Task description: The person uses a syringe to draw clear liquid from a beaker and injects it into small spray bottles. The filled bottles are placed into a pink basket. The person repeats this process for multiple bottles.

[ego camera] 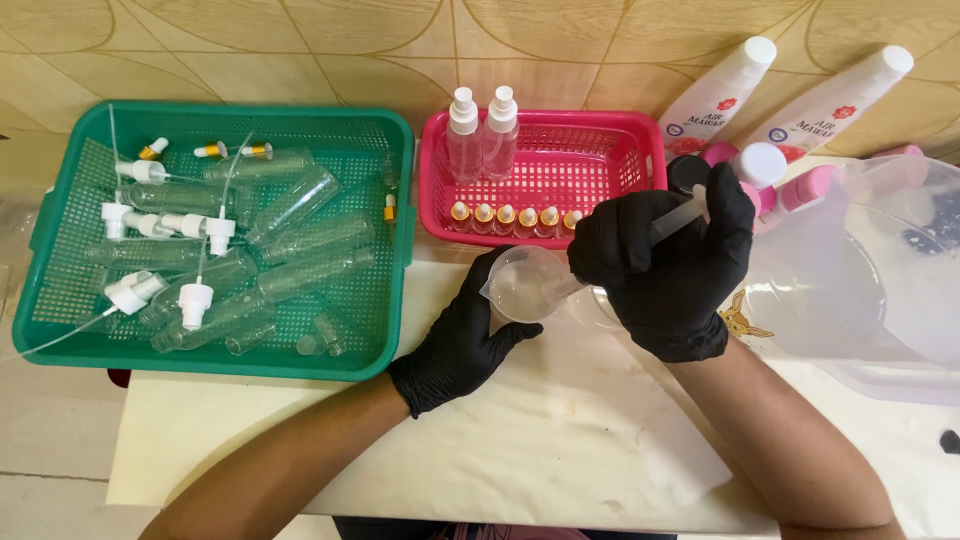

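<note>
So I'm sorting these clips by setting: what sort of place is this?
Probably a small home workshop for bottling liquid by hand: a green basket of empty spray bottles, a pink basket with filled ones, and gloved hands working a syringe over a small funnel.

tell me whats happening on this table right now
A person in black gloves works over a white sheet. The left hand steadies a small clear funnel, while the right hand holds a syringe angled into it. To the left, a green basket holds empty clear bottles and white spray tops. A pink basket behind holds two capped spray bottles and a row of small vials.
</note>
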